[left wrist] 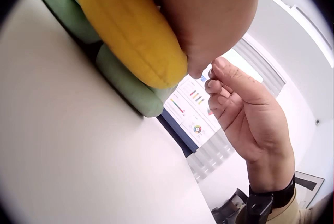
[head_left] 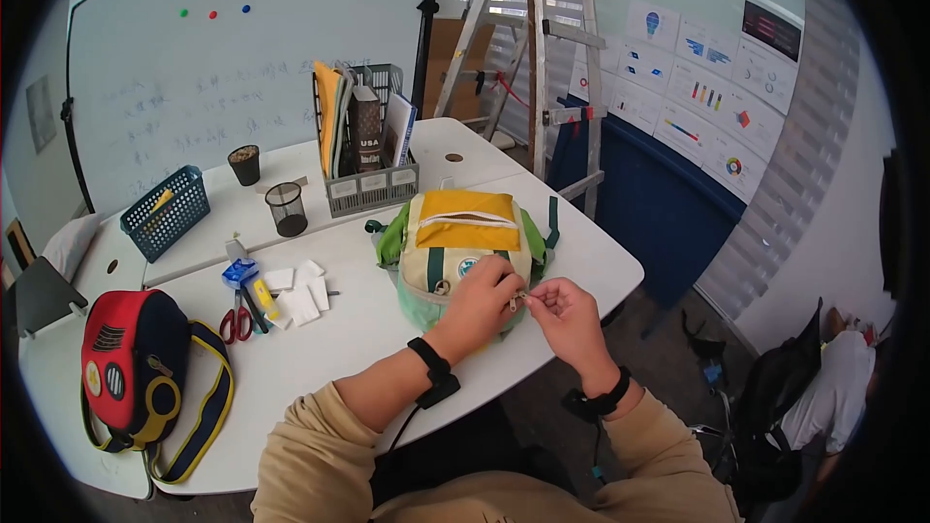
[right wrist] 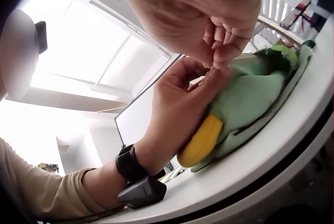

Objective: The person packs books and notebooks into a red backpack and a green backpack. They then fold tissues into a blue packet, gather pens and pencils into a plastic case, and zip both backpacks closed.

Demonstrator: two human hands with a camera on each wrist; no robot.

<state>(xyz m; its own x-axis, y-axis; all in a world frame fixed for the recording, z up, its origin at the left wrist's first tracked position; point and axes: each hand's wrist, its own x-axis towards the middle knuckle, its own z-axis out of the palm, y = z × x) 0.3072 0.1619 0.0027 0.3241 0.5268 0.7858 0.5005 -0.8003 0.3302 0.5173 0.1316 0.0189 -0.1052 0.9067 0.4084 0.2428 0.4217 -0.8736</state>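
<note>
A small backpack (head_left: pixel 469 223) in yellow, cream and green lies on the white table in front of me. My left hand (head_left: pixel 475 302) reaches over its near side and pinches a small metal clasp (head_left: pixel 514 303) at the bag's right front. From the right, my right hand (head_left: pixel 567 318) meets it there, thumb and forefinger pinching the same clasp. Fingertips of both hands nearly touch in the right wrist view, hiding most of the metal piece. A second metal clasp (head_left: pixel 442 287) sits on the bag's front left. The yellow bottom part (left wrist: pixel 130 31) fills the top of the left wrist view.
To the left stands a red and navy bag (head_left: pixel 136 363) with its strap on the table. Scissors (head_left: pixel 235 321), a yellow marker (head_left: pixel 265 299) and white papers (head_left: pixel 305 292) lie between. Behind are a file rack (head_left: pixel 373 196), a mesh cup (head_left: pixel 286 209) and a blue basket (head_left: pixel 165 213).
</note>
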